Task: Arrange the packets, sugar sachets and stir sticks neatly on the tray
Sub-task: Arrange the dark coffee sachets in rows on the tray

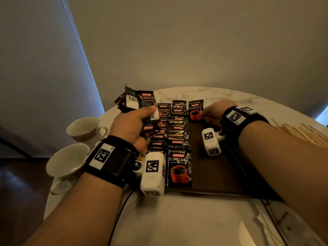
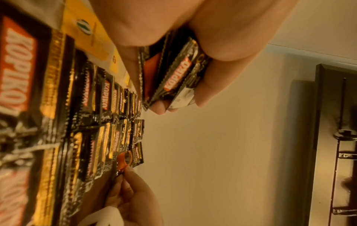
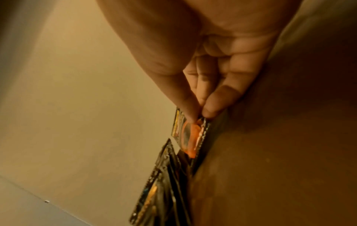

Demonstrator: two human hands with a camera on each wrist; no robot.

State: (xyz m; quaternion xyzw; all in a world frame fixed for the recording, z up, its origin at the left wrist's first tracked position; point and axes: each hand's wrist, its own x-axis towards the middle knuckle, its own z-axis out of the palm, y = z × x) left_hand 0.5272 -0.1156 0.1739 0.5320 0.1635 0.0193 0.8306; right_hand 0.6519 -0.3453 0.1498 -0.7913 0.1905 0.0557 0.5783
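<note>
Two overlapping rows of black coffee packets [image 1: 177,132] lie on the left part of the dark brown tray [image 1: 213,167]. My left hand [image 1: 140,119] grips a bunch of black coffee packets [image 1: 140,102] above the tray's far left corner; the left wrist view shows that bunch [image 2: 173,73] between thumb and fingers. My right hand [image 1: 209,114] pinches the lower corner of one packet [image 1: 195,110] with an orange cup printed on it, at the tray's far end, right of the rows. The right wrist view shows thumb and fingers on this packet [image 3: 191,134]. Wooden stir sticks [image 1: 301,134] lie on the table at the right.
Two white cups [image 1: 83,127] [image 1: 66,160] on saucers stand at the table's left edge. Yellow sachets [image 2: 90,35] lie left of the tray. The round marble table [image 1: 177,219] has free surface in front. A cable [image 1: 117,219] runs from my left wrist.
</note>
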